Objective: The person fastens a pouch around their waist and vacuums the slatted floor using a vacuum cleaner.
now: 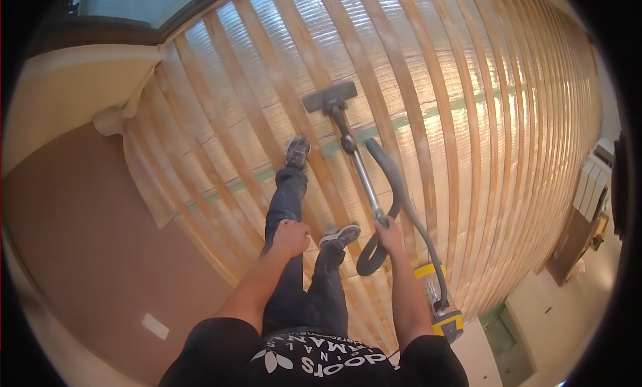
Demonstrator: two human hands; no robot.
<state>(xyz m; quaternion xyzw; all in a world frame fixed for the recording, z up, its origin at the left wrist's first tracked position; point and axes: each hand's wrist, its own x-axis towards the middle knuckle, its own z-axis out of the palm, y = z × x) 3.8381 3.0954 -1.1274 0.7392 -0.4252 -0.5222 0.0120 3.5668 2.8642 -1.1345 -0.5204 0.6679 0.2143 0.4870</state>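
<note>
My right hand [389, 237] is wrapped round the upper end of a vacuum cleaner's metal tube [366, 180]. At the tube's far end, the dark floor nozzle [330, 97] rests across the wooden battens over the foil. A grey hose [394, 170] loops from near my right hand and runs back to the yellow and grey vacuum cleaner [448, 323] behind my right arm. My left hand [292, 238] is closed in a fist by my left knee, with nothing seen in it.
Parallel wooden battens [358, 43] run over shiny foil underlay [428, 140], crossed by green tape [388, 127]. My shoes [298, 152] stand among them. A brown wall [73, 206] with a white switch plate [155, 326] is at left. A white radiator [591, 190] is at far right.
</note>
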